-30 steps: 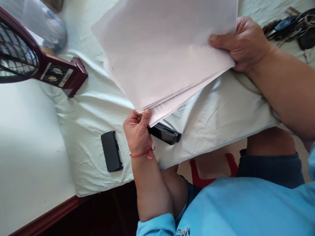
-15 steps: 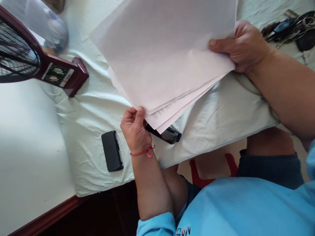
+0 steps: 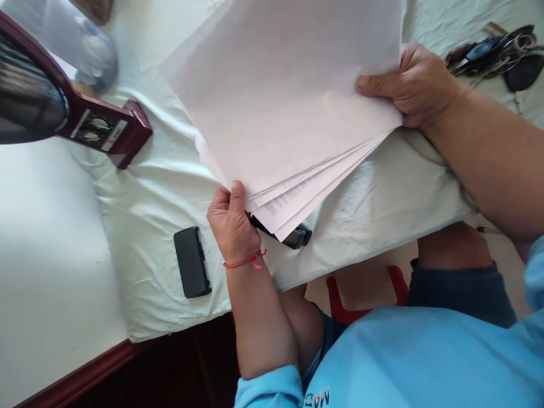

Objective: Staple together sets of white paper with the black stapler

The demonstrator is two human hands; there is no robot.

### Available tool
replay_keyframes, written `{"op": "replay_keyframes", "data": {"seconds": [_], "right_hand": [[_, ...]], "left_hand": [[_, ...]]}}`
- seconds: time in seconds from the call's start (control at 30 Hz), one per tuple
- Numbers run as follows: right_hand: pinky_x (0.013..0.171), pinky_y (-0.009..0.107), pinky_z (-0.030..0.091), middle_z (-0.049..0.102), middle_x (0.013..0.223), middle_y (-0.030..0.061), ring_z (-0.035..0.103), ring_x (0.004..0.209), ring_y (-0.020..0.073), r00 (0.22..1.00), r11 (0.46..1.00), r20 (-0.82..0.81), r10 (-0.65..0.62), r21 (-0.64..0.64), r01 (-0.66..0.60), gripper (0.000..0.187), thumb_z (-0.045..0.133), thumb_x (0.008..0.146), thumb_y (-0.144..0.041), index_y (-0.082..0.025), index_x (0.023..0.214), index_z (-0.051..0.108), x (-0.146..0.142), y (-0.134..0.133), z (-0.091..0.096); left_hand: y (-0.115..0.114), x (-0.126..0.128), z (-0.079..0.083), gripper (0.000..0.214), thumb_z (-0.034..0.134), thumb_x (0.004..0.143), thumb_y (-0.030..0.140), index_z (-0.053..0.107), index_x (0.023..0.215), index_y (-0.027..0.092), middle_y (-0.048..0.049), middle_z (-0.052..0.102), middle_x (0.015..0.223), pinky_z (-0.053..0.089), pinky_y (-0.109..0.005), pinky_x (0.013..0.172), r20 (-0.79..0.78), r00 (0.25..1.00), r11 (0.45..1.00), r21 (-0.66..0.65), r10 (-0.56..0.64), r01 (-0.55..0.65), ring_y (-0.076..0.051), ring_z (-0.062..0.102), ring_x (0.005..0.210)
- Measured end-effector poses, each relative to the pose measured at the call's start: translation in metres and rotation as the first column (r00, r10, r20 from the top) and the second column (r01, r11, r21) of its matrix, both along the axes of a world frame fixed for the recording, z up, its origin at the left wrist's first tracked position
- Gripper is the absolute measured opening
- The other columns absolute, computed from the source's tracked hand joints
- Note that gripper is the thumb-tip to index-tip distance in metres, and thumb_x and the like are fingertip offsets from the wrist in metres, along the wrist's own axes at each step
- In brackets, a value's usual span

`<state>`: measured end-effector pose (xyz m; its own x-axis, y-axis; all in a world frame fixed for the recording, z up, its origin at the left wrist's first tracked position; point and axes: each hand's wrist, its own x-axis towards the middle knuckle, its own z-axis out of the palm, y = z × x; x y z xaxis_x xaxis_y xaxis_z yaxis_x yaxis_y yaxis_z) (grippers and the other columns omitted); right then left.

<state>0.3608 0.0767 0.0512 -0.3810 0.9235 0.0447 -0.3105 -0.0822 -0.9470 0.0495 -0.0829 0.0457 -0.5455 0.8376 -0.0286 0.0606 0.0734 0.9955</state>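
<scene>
I hold a stack of white paper sheets (image 3: 289, 96) over a table covered with a white cloth (image 3: 382, 198). My left hand (image 3: 229, 224), with a red thread at the wrist, pinches the stack's near corner, thumb on top. My right hand (image 3: 419, 85) grips the stack's right edge, thumb on the top sheet. The lower sheets fan out and show printed lines. A black stapler (image 3: 295, 237) lies on the cloth under that corner, mostly hidden by the paper.
A small black case (image 3: 192, 262) lies left of my left hand. A dark red racket-shaped handle (image 3: 100, 127) and a clear plastic bottle (image 3: 80, 45) are at the upper left. Keys (image 3: 497, 51) lie at the upper right. The table edge runs near my knees.
The paper's near corner has slid down and left, and the sheets fan out more, covering more of the stapler. My left hand shifted slightly left with it.
</scene>
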Motion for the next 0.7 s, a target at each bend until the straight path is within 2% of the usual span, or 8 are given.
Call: {"op": "replay_keyframes", "data": {"seconds": [0.07, 0.13, 0.2, 0.37, 0.47, 0.57, 0.63, 0.7], "right_hand": [[0.095, 0.027, 0.059, 0.070, 0.114, 0.0051, 0.072, 0.093, 0.0127, 1.000, 1.000, 0.004, 0.014, -0.007, -0.014, 0.041, 0.082, 0.076, -0.017, -0.009, 0.114, 0.069, 0.000, -0.001, 0.001], [0.092, 0.029, 0.060, 0.069, 0.114, 0.0062, 0.072, 0.091, 0.0135, 1.000, 1.000, 0.008, 0.017, -0.015, -0.017, 0.043, 0.082, 0.076, -0.019, -0.008, 0.115, 0.069, -0.001, -0.002, 0.002], [0.089, 0.028, 0.061, 0.070, 0.112, 0.0071, 0.072, 0.089, 0.0139, 1.000, 1.000, 0.011, 0.009, -0.024, -0.009, 0.042, 0.082, 0.077, -0.022, -0.007, 0.115, 0.068, -0.001, -0.002, 0.003], [0.089, 0.027, 0.061, 0.070, 0.111, 0.0070, 0.072, 0.092, 0.0156, 1.000, 1.000, 0.017, 0.005, -0.027, -0.005, 0.042, 0.082, 0.077, -0.024, -0.007, 0.114, 0.069, -0.001, -0.002, 0.002], [0.093, 0.027, 0.059, 0.070, 0.112, 0.0061, 0.072, 0.094, 0.0141, 1.000, 1.000, 0.010, 0.001, 0.004, -0.001, 0.041, 0.080, 0.079, -0.023, -0.007, 0.114, 0.068, -0.001, -0.002, 0.001], [0.099, 0.030, 0.057, 0.069, 0.114, 0.0052, 0.071, 0.098, 0.0140, 0.999, 0.997, -0.030, -0.036, 0.068, 0.038, 0.043, 0.081, 0.079, -0.027, -0.010, 0.116, 0.068, -0.002, 0.000, 0.000], [0.101, 0.033, 0.056, 0.068, 0.116, 0.0054, 0.070, 0.104, 0.0163, 0.997, 0.992, -0.049, -0.051, 0.115, 0.056, 0.043, 0.081, 0.079, -0.029, -0.011, 0.116, 0.068, -0.003, 0.000, -0.001], [0.104, 0.036, 0.054, 0.068, 0.117, 0.0049, 0.068, 0.109, 0.0178, 0.997, 0.987, -0.057, -0.044, 0.153, 0.052, 0.040, 0.080, 0.080, -0.029, -0.012, 0.114, 0.069, -0.003, 0.000, -0.001]], "left_hand": [[0.001, 0.002, 0.001, 0.058, 0.104, 0.075, 0.069, 0.072, 0.087, 0.023, -0.0035, 0.080, 0.098, 0.066, -0.037, 0.101, 0.020, 0.999, 0.997, 0.074, 0.029, -0.031, -0.022, 0.077, 0.105], [0.001, 0.005, 0.003, 0.055, 0.103, 0.077, 0.069, 0.077, 0.091, 0.022, -0.0053, 0.083, 0.103, 0.067, -0.039, 0.105, 0.040, 0.998, 0.991, 0.125, 0.048, -0.053, -0.024, 0.079, 0.110], [0.001, 0.009, 0.005, 0.051, 0.101, 0.081, 0.068, 0.081, 0.095, 0.023, -0.0067, 0.085, 0.107, 0.067, -0.040, 0.107, 0.068, 0.996, 0.990, 0.129, 0.055, -0.063, -0.025, 0.081, 0.113], [0.001, 0.008, 0.006, 0.044, 0.101, 0.083, 0.062, 0.083, 0.090, 0.024, -0.0066, 0.085, 0.107, 0.067, -0.040, 0.103, 0.133, 0.990, 0.989, 0.132, 0.053, -0.070, -0.025, 0.080, 0.108], [0.000, 0.001, 0.002, 0.043, 0.095, 0.091, 0.062, 0.077, 0.085, 0.024, -0.0039, 0.080, 0.094, 0.064, -0.037, 0.090, 0.089, 0.996, 0.994, 0.105, 0.030, -0.040, -0.021, 0.075, 0.094], [-0.001, -0.007, -0.003, 0.049, 0.097, 0.089, 0.060, 0.069, 0.080, 0.021, 0.0022, 0.066, 0.077, 0.050, -0.031, 0.072, 0.002, 1.000, 1.000, 0.010, -0.013, 0.013, -0.013, 0.058, 0.074], [-0.001, -0.011, -0.005, 0.050, 0.099, 0.085, 0.060, 0.068, 0.080, 0.021, 0.0035, 0.063, 0.077, 0.045, -0.030, 0.071, -0.060, 0.997, 0.999, -0.019, -0.044, 0.043, -0.012, 0.052, 0.072], [0.001, -0.014, -0.005, 0.048, 0.100, 0.083, 0.057, 0.069, 0.083, 0.021, 0.0040, 0.062, 0.078, 0.046, -0.029, 0.075, -0.107, 0.993, 0.998, 0.017, -0.051, 0.053, -0.012, 0.052, 0.074]]}}
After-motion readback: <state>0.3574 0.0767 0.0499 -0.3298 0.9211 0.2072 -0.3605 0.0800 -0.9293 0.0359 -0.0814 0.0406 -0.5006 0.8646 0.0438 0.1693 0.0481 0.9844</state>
